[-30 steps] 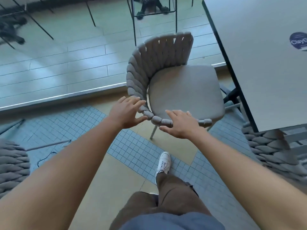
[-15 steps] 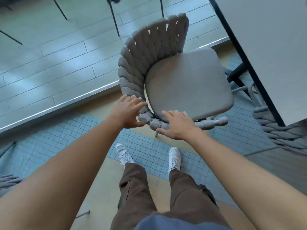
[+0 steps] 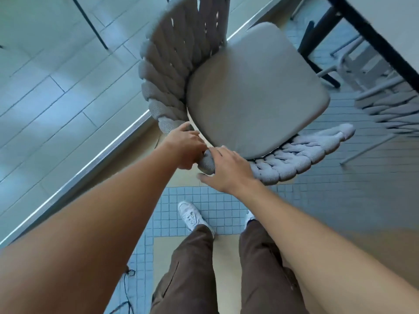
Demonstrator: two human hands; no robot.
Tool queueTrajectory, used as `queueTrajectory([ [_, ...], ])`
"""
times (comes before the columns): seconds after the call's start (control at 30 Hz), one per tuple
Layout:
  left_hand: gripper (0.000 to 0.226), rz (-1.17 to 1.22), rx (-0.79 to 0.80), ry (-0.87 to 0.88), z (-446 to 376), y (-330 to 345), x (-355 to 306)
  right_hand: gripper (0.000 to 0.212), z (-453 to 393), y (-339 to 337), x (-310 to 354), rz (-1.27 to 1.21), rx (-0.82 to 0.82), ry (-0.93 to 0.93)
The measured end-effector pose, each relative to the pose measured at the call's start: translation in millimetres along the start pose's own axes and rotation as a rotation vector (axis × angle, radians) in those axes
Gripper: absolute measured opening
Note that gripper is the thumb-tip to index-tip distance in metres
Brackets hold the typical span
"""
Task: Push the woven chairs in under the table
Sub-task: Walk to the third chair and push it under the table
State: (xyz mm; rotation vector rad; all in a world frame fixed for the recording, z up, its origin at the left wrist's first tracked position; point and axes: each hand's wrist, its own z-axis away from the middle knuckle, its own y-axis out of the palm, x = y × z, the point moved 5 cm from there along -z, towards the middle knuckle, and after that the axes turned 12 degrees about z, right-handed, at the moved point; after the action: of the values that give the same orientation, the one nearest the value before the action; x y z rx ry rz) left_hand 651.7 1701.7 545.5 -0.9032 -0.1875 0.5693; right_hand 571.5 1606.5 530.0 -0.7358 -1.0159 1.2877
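A grey woven chair with a padded seat and a thick rope backrest stands in front of me, its seat turned toward the pale table at the upper right. My left hand grips the backrest's rope rim at its near curve. My right hand rests on the same rim just to the right, thumb under and fingers over it. The chair's front edge lies close to the table's dark leg. A second woven chair sits partly under the table at the right edge.
A metal floor strip runs diagonally at my left, with grey planks beyond it. My white shoes stand on blue mosaic tiles just behind the chair. A thin black cable lies on the floor at lower left.
The chair has come closer and swung toward the table. Both hands stayed on the backrest rim and drew nearer to each other. I stepped forward with both feet.
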Motion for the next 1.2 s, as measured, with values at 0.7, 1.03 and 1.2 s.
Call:
queueTrajectory([
  [0.7,0.028,0.294,-0.119,0.122,17,40,-63,0.052,68,29,-19,0.230,-0.106,-0.013],
  [1.03,0.055,0.138,-0.076,0.301,16,42,-23,0.062,87,30,-28,0.217,-0.075,0.142],
  [1.2,0.048,0.147,-0.129,0.305,4,32,-20,0.061,71,21,-45,0.263,-0.047,0.095],
])
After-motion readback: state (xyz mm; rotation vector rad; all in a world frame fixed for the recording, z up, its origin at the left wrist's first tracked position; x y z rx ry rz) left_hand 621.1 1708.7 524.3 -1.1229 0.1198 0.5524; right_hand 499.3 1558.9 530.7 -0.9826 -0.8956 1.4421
